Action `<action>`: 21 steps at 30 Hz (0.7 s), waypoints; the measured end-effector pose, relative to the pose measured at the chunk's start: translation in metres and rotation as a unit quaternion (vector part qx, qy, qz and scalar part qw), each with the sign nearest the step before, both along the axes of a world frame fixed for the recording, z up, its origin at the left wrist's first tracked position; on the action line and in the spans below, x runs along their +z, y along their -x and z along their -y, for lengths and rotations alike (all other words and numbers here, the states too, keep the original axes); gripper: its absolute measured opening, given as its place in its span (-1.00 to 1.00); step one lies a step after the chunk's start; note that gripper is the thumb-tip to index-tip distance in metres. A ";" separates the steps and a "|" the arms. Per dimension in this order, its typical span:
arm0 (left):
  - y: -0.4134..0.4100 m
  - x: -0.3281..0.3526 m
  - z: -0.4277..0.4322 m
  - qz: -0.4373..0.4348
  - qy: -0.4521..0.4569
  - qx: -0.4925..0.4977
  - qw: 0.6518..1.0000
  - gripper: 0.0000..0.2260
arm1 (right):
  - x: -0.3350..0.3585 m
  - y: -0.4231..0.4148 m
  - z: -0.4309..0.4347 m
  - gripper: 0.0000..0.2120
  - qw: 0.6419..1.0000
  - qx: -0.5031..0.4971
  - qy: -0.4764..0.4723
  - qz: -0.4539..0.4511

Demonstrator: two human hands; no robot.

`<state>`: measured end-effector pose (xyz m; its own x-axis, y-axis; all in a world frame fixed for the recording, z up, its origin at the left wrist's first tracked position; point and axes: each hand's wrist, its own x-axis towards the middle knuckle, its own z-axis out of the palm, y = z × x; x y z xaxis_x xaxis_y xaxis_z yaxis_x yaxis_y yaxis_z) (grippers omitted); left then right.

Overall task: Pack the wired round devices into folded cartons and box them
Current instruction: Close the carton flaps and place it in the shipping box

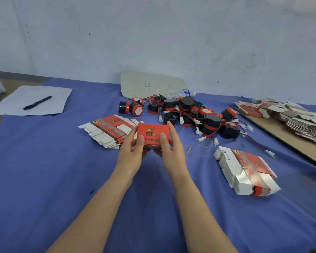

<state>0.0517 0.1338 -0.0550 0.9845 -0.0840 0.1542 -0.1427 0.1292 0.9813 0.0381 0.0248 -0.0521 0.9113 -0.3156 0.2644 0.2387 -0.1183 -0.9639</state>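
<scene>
Both hands clamp one red carton (153, 133), held over the blue cloth (44, 170), centre of view. L hand (133, 148) grips its left end, thumb on the printed face, fingers underneath. R hand (169, 148) grips the right end, thumb on the face, index finger up along the side edge. Can't tell what's inside. Just left, partly behind the L hand, lies a fanned stack of flat cartons (108, 130). Behind the carton sits a pile of round devices (188, 114), black & red w/ red wires, white plugs. Rubber bands (190, 149) lie just right of the R hand. Second flat stack (244, 170) sits further right. Far left: pen (37, 102) on white paper (44, 95). Water bottle (182, 93) lies behind the pile.
</scene>
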 end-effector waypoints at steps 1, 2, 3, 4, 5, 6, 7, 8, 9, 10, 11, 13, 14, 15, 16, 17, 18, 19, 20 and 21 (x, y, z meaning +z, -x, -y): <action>0.002 0.007 0.003 0.002 0.003 -0.007 1.000 -0.67 | 0.006 0.004 0.004 -0.57 1.000 -0.008 -0.008 0.006; 0.005 0.015 0.008 0.007 0.007 -0.018 1.000 -0.65 | 0.012 0.009 0.009 -0.57 1.000 -0.020 -0.018 0.015; 0.009 0.029 0.019 0.018 0.010 -0.031 0.999 -0.65 | 0.023 0.018 0.018 -0.58 0.998 -0.041 -0.030 0.029; 0.014 0.042 0.030 0.033 0.016 -0.040 0.999 -0.67 | 0.034 0.026 0.024 -0.58 0.996 -0.061 -0.045 0.042; 0.020 0.057 0.045 0.053 0.022 -0.056 0.997 -0.70 | 0.049 0.037 0.034 -0.59 0.992 -0.090 -0.065 0.057; 0.030 0.074 0.064 0.072 0.033 -0.078 0.994 -0.74 | 0.064 0.050 0.049 -0.60 0.986 -0.127 -0.085 0.073; 0.042 0.090 0.087 0.084 0.045 -0.104 0.990 -0.79 | 0.079 0.067 0.065 -0.61 0.977 -0.167 -0.097 0.092; 0.057 0.105 0.112 0.091 0.058 -0.135 0.985 -0.83 | 0.095 0.088 0.085 -0.62 0.966 -0.212 -0.092 0.112; 0.074 0.119 0.139 0.096 0.063 -0.166 0.979 -0.85 | 0.109 0.113 0.106 -0.64 0.955 -0.258 -0.073 0.128; 0.093 0.132 0.167 0.104 0.057 -0.198 0.973 -0.87 | 0.122 0.139 0.127 -0.66 0.941 -0.309 -0.045 0.133; 0.116 0.142 0.196 0.116 0.039 -0.237 0.964 -0.88 | 0.135 0.169 0.150 -0.65 0.922 -0.366 -0.014 0.125; 0.169 0.158 0.250 0.156 -0.018 -0.326 0.932 -0.88 | 0.149 0.234 0.190 -0.58 0.866 -0.490 0.067 0.072; 0.199 0.163 0.274 0.174 -0.052 -0.373 0.910 -0.88 | 0.151 0.266 0.204 -0.53 0.827 -0.551 0.110 0.027; 0.229 0.167 0.293 0.182 -0.086 -0.417 0.886 -0.83 | 0.153 0.296 0.217 -0.50 0.781 -0.607 0.147 -0.013; 0.257 0.170 0.308 0.176 -0.114 -0.464 0.861 -0.72 | 0.151 0.322 0.222 -0.47 0.738 -0.651 0.171 -0.034; 0.282 0.170 0.320 0.159 -0.130 -0.519 0.830 -0.62 | 0.154 0.345 0.231 -0.47 0.702 -0.686 0.190 -0.036; 0.302 0.168 0.329 0.133 -0.128 -0.570 0.801 -0.54 | 0.153 0.363 0.236 -0.48 0.679 -0.706 0.200 -0.032; 0.317 0.165 0.336 0.105 -0.116 -0.601 0.784 -0.51 | 0.154 0.376 0.241 -0.50 0.682 -0.706 0.191 -0.025; 0.327 0.162 0.339 0.079 -0.101 -0.612 0.780 -0.50 | 0.156 0.384 0.245 -0.53 0.704 -0.690 0.167 -0.016; 0.331 0.160 0.340 0.064 -0.086 -0.607 0.788 -0.51 | 0.156 0.386 0.244 -0.57 0.732 -0.666 0.143 0.006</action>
